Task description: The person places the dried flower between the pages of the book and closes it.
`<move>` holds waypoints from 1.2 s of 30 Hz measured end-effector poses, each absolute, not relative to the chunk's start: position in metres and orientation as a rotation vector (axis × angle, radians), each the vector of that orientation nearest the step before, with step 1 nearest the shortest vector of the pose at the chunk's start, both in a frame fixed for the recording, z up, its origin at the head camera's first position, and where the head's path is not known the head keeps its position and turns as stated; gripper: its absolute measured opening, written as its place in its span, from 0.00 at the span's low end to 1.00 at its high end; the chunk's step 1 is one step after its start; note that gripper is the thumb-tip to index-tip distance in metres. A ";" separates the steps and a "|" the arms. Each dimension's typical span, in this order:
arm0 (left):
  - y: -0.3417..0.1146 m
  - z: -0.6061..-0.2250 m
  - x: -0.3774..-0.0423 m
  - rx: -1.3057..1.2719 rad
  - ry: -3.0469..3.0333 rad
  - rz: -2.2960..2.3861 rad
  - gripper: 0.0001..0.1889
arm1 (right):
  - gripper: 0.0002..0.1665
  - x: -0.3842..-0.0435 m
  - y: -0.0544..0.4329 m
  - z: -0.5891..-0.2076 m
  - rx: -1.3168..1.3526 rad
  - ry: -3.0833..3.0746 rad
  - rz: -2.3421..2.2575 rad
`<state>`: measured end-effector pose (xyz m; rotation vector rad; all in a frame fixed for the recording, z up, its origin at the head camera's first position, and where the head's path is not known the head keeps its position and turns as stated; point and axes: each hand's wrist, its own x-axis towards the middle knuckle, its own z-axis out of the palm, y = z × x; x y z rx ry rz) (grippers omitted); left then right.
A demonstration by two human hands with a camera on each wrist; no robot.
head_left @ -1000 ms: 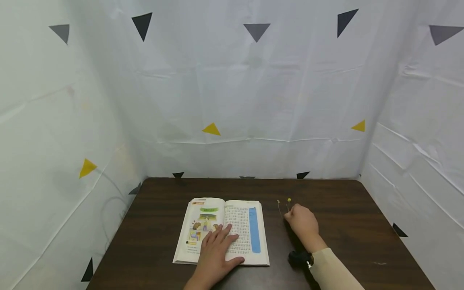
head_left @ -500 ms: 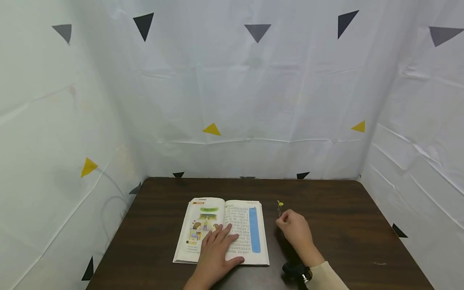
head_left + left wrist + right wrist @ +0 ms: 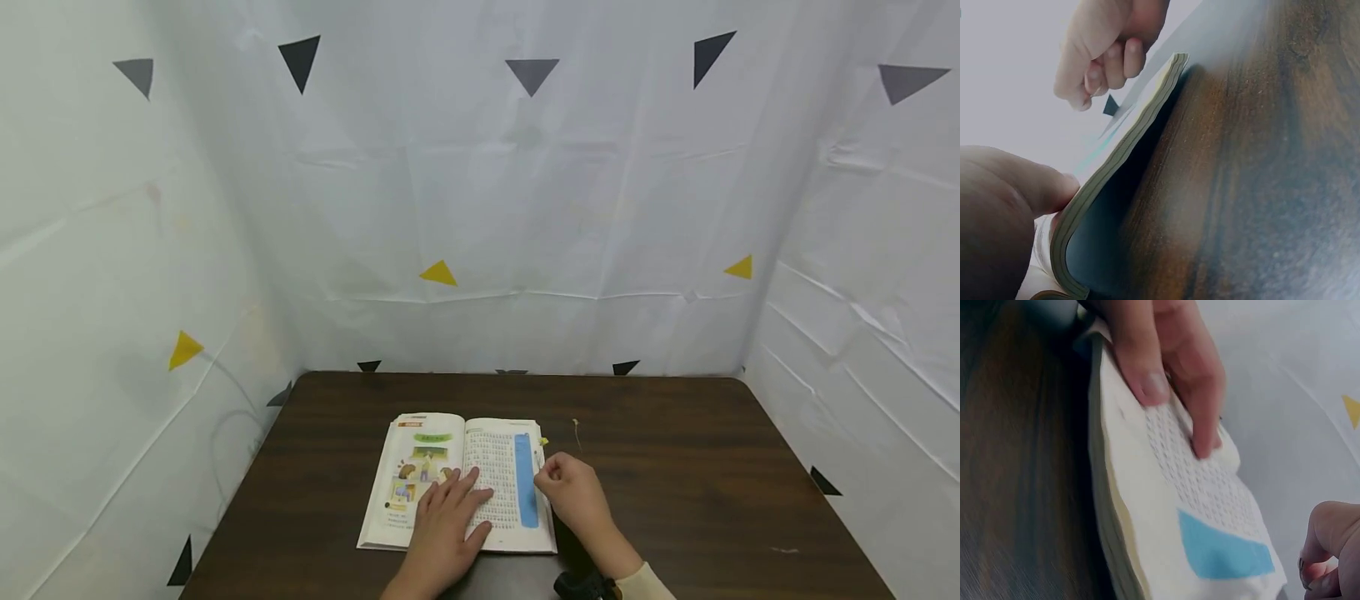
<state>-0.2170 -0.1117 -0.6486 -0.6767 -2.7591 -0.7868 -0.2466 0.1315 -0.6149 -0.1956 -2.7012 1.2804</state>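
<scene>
An open textbook (image 3: 491,450) lies on the dark table, with cartoon pictures on the left page and a blue panel on the right. My left hand (image 3: 438,521) rests on its lower middle, fingers spread; its thumb presses near the page edge in the left wrist view. Thumb and forefinger of my right hand (image 3: 577,496) pinch the thin stem of a small yellow flower (image 3: 544,442) at the book's right edge. Most of the stem is hard to make out. A second thin dried flower (image 3: 576,427) lies on the table behind that hand.
The dark wooden table (image 3: 712,467) extends to both sides of the book. White cloth (image 3: 525,192) with black, grey and yellow triangles hangs behind and at the sides. A dark watch-like band (image 3: 581,585) is on my right wrist.
My right hand has moved left with the yellow flower, from the table to the book's right edge. The dried flower stays behind on the table. My left hand has barely moved.
</scene>
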 end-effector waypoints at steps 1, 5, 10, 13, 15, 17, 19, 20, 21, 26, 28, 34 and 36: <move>-0.111 -0.648 -0.217 -0.672 -2.761 -0.781 0.22 | 0.03 -0.246 0.128 -0.615 -0.189 -2.697 1.306; -0.109 -0.649 -0.219 -0.635 -2.771 -0.777 0.26 | 0.02 -0.243 0.115 -0.616 -0.130 -2.698 1.378; -0.109 -0.652 -0.220 -0.557 -2.766 -0.825 0.35 | 0.01 -0.239 0.095 -0.616 -0.041 -2.683 1.466; -0.109 -0.653 -0.220 -0.526 -2.744 -0.862 0.40 | 0.03 -0.238 0.082 -0.617 -0.028 -2.640 1.580; -0.108 -0.654 -0.220 -0.513 -2.725 -0.876 0.42 | 0.03 -0.238 0.075 -0.620 -0.042 -2.587 1.731; -0.107 -0.654 -0.219 -0.508 -2.706 -0.877 0.43 | 0.04 -0.238 0.069 -0.625 -0.062 -2.532 1.852; -0.107 -0.654 -0.219 -0.512 -2.693 -0.869 0.45 | 0.03 -0.239 0.065 -0.630 -0.075 -2.473 1.948; -0.107 -0.654 -0.220 -0.515 -2.689 -0.866 0.46 | 0.04 -0.240 0.063 -0.632 -0.068 -2.463 1.948; -0.108 -0.654 -0.220 -0.519 -2.687 -0.858 0.46 | 0.04 -0.240 0.061 -0.633 -0.058 -2.459 1.939; -0.111 -0.656 -0.219 -0.537 -2.677 -0.816 0.43 | 0.06 -0.241 0.055 -0.638 -0.010 -2.472 1.886; -0.111 -0.656 -0.219 -0.541 -2.666 -0.807 0.42 | 0.07 -0.241 0.054 -0.639 -0.010 -2.488 1.852; -0.107 -0.653 -0.219 -0.523 -2.656 -0.873 0.41 | 0.09 -0.243 0.056 -0.643 0.007 -2.553 1.713; -0.106 -0.653 -0.219 -0.497 -2.675 -0.895 0.39 | 0.08 -0.243 0.058 -0.644 0.047 -2.561 1.699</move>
